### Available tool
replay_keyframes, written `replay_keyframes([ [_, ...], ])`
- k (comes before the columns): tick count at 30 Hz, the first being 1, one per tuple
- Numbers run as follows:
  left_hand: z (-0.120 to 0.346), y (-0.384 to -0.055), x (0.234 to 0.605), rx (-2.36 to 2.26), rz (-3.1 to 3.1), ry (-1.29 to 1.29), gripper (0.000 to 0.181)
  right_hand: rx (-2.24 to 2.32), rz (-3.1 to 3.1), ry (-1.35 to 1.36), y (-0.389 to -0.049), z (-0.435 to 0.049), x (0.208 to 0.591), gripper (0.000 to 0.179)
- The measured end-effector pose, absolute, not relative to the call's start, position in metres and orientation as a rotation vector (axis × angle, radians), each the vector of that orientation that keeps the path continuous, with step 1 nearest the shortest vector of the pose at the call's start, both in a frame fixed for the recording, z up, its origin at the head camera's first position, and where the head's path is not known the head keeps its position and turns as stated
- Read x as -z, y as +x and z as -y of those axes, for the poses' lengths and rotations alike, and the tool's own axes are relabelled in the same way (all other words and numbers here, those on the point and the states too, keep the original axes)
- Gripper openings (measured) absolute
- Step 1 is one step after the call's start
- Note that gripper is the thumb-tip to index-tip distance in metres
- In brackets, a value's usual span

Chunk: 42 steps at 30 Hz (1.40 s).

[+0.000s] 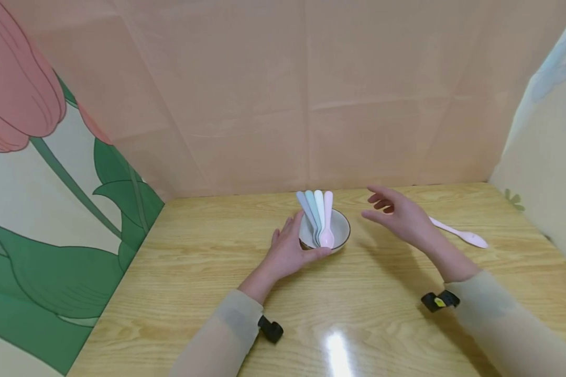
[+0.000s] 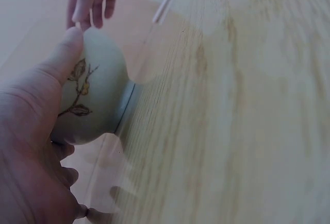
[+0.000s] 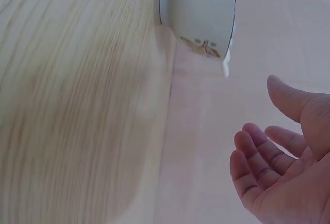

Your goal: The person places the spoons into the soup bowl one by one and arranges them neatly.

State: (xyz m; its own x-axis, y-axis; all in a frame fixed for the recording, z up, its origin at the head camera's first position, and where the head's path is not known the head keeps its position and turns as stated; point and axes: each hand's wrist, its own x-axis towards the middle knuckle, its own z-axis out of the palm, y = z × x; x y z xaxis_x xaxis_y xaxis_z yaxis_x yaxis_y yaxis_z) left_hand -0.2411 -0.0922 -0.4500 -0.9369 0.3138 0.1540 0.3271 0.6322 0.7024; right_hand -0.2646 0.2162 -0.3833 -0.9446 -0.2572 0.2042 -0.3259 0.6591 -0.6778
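Observation:
My left hand holds the white bowl by its left side, the thumb along the near wall and the fingers around the far side. Painted leaves show on the bowl's outside in the left wrist view. Several plastic spoons lean in it, handles up past the far rim: a greyish purple one, a light blue one, a white one and a pink spoon. To the right of the bowl my right hand hovers over the table, fingers loosely bent, holding nothing.
A second pink spoon lies on the wooden table beyond my right wrist. A pinkish cloth backdrop rises at the table's far edge, with a tulip-printed panel on the left and a pale panel on the right.

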Motion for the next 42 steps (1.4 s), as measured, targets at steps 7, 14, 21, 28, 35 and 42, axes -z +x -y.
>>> replay_keyframes([
  [7, 0.092, -0.24, 0.449, 1.226, 2.827, -0.558, 0.119, -1.116, 2.818, 0.475, -0.258, -0.242, 0.381, 0.078],
  [14, 0.093, -0.24, 0.448, 1.218, 2.828, -0.561, 0.12, -1.021, 2.853, 0.431, -0.253, -0.274, 0.381, 0.08],
  [21, 0.094, -0.241, 0.45, 1.197, 2.835, -0.556, 0.12, -0.961, 2.886, 0.369, -0.251, -0.304, 0.384, 0.081],
  [28, 0.095, -0.24, 0.45, 1.206, 2.835, -0.557, 0.12, -0.93, 2.914, 0.275, -0.253, -0.327, 0.39, 0.085],
  [35, 0.095, -0.24, 0.45, 1.208, 2.831, -0.554, 0.119, -0.885, 2.914, 0.266, -0.254, -0.351, 0.4, 0.076],
  [42, 0.094, -0.239, 0.45, 1.203, 2.834, -0.555, 0.12, -0.832, 2.938, 0.249, -0.256, -0.367, 0.408, 0.073],
])
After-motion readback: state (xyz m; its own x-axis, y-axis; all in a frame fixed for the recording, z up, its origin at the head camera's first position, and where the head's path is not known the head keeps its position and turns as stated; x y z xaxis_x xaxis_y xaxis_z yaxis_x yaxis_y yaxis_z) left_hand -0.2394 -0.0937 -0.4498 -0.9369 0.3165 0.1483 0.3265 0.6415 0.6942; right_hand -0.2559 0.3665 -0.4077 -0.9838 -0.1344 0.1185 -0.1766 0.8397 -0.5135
